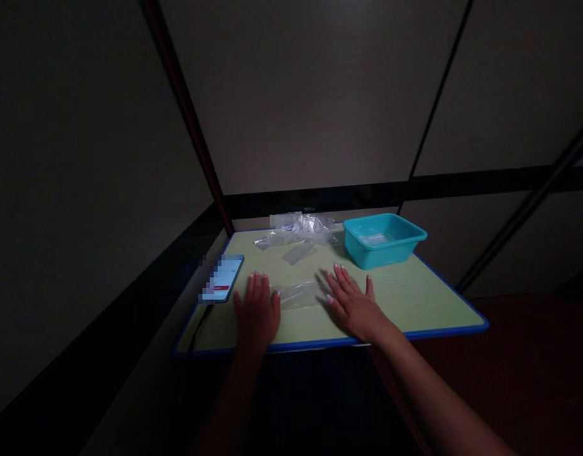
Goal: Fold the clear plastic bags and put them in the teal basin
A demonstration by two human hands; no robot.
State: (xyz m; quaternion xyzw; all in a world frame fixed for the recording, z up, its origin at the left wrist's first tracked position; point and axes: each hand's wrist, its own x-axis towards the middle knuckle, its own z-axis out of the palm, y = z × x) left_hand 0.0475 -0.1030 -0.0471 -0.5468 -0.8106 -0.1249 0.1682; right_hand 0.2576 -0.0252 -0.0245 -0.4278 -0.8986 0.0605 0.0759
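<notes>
Dim room, weak light. Grey-beige wall panels (pixel 314 95) ahead, thin dark seam (pixel 440 92) between them; left wall (pixel 77 158) darker. Black band (pixel 481 184) low across both sides. Dark red trim (pixel 189 117) at left corner. Pale yellow-green table (pixel 433 301), blue edging (pixel 447 331). Dark reddish floor (pixel 519 361), lower right.

A clear plastic bag (pixel 300 295) lies flat and crosswise on the near half of a pale yellow-green tabletop (pixel 414 294), seen from across the dim room. Thin and see-through, faintly creased, it catches pale streaks of light, its left end at the thumb of the left hand (pixel 257 310), its right end by the right hand's thumb (pixel 336 307). Whether its mouth is sealed cannot be told.
</notes>
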